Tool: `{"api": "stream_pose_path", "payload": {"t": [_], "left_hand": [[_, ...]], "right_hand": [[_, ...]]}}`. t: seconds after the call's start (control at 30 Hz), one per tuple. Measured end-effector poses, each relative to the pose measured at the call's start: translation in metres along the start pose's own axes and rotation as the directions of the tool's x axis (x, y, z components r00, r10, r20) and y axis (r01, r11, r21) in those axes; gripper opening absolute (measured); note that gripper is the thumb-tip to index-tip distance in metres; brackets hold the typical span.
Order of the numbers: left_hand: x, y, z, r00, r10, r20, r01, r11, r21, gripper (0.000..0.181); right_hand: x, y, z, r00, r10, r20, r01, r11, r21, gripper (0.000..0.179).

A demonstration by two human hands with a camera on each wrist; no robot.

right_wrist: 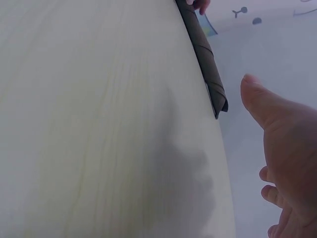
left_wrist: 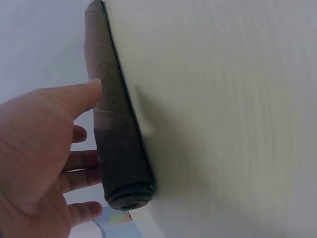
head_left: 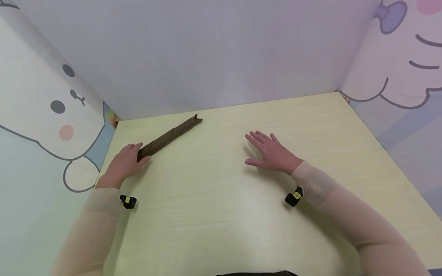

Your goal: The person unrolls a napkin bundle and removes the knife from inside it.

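Observation:
A rolled dark brown sheet [head_left: 169,138] lies diagonally on the left back part of the table, with creases across it. Its far end has a notched edge, and the near end shows a coiled spiral in the left wrist view. My left hand [head_left: 125,163] is at that near end, thumb to one side and fingers to the other. In the left wrist view the thumb tip overlaps the roll [left_wrist: 116,109], and two fingers reach to its edge. Above the middle of the table hovers my right hand [head_left: 271,153], fingers extended, thumb spread, holding nothing.
The pale wood-grain table [head_left: 214,207] meets a plain light wall [head_left: 221,57] at the back. Side panels with cartoon drawings stand at the left [head_left: 38,96] and right [head_left: 407,57]. A dark edge [head_left: 259,273] shows at the bottom of the head view.

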State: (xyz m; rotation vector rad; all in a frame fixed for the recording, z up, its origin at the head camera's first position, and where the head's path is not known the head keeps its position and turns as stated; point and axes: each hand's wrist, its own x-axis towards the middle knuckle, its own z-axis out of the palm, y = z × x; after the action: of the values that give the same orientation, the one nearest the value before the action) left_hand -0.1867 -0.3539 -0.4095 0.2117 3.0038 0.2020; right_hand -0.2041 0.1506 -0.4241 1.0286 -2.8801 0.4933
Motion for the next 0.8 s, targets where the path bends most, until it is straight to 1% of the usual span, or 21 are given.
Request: {"api": "stream_pose_path", "payload": {"t": [0.1, 0.2, 0.3, 0.43, 0.6, 0.67, 0.8], "left_hand": [[0.000, -0.004, 0.002, 1.000, 0.010, -0.017, -0.010, 1.000, -0.012, 0.071], [0.000, -0.006, 0.004, 0.998, 0.034, -0.050, -0.034, 0.999, -0.016, 0.060], [0.000, -0.006, 0.007, 0.995, 0.062, -0.084, -0.064, 0.998, -0.014, 0.052], [0.000, -0.003, 0.011, 0.988, 0.100, -0.114, -0.102, 0.995, -0.013, 0.047], [-0.001, 0.003, 0.014, 0.982, 0.139, -0.127, -0.143, 0.989, -0.025, 0.043], [-0.002, 0.005, 0.015, 0.981, 0.150, -0.121, -0.157, 0.987, -0.043, 0.041], [-0.002, 0.007, 0.017, 0.982, 0.157, -0.104, -0.165, 0.983, -0.080, 0.040]], "right_hand": [[0.002, -0.002, -0.001, 1.000, -0.003, -0.005, 0.003, 1.000, -0.003, 0.088], [0.005, -0.003, -0.001, 1.000, -0.005, -0.001, 0.005, 1.000, -0.003, 0.087], [0.007, -0.003, -0.001, 1.000, -0.006, 0.004, 0.006, 1.000, 0.000, 0.087], [0.009, -0.002, 0.001, 1.000, -0.010, 0.002, 0.010, 1.000, -0.001, 0.087], [0.011, -0.003, 0.001, 1.000, -0.006, 0.009, 0.006, 1.000, 0.008, 0.086], [0.011, -0.003, 0.002, 1.000, -0.002, 0.016, 0.002, 1.000, 0.009, 0.086], [0.012, -0.004, 0.002, 1.000, 0.001, 0.020, -0.001, 1.000, 0.010, 0.085]]}}
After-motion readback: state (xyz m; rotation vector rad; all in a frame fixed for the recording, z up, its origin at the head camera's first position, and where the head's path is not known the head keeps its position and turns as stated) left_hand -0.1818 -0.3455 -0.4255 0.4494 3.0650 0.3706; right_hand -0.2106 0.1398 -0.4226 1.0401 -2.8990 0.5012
